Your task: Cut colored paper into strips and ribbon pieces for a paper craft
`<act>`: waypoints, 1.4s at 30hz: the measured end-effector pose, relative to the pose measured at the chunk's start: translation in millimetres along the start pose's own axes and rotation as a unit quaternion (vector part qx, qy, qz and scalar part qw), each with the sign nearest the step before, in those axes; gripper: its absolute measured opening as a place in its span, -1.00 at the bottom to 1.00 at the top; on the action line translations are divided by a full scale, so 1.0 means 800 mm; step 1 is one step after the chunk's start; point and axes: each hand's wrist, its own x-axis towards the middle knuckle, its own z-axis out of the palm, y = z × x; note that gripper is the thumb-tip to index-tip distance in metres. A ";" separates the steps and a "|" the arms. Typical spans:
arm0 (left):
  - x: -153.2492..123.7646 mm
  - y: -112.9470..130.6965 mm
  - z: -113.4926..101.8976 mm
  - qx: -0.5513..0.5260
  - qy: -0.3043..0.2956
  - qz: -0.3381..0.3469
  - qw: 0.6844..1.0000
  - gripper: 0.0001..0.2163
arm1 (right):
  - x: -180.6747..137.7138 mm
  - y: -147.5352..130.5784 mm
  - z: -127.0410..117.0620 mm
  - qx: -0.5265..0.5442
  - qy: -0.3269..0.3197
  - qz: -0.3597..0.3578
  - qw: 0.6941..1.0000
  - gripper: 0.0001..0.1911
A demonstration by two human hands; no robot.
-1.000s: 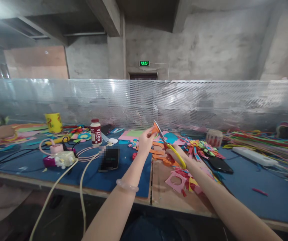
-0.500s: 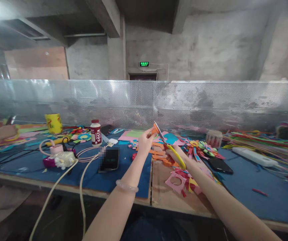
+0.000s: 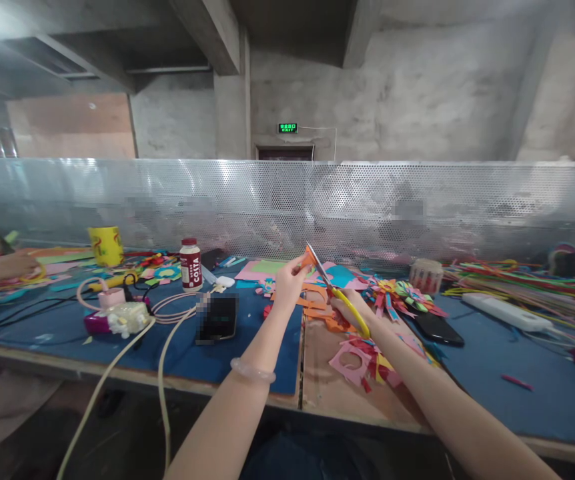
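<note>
Item: orange paper piece (image 3: 309, 257), small, raised above the desk (image 3: 287, 363) near its middle; pinched in the fingertips of your left hand (image 3: 290, 281). A pale bracelet (image 3: 252, 371) circles that forearm.

Item: scissors (image 3: 338, 293), yellow-handled; your right hand (image 3: 358, 305) has its fingers wrapped about the handles. Blades point up and leftward, alongside the orange paper piece; whether they bite into it, you cannot tell.

Beneath your hands: orange paper strips (image 3: 320, 311), loosely heaped.

Nearer you: one pink paper square (image 3: 337, 361) with a round hole, among coloured scraps.

To your right: a black phone (image 3: 440, 330), a clear tub (image 3: 426, 275), a white power strip (image 3: 505, 312).

To your left: a red-capped bottle (image 3: 191, 263), upright; a yellow cup (image 3: 106, 247); at the far edge, a co-worker's hand (image 3: 10, 270), blurred.
</note>
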 end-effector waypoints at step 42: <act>0.006 -0.012 -0.001 -0.075 -0.013 -0.029 0.997 -0.69 | 0.001 -0.007 -0.001 -0.069 0.076 0.003 0.995 -0.74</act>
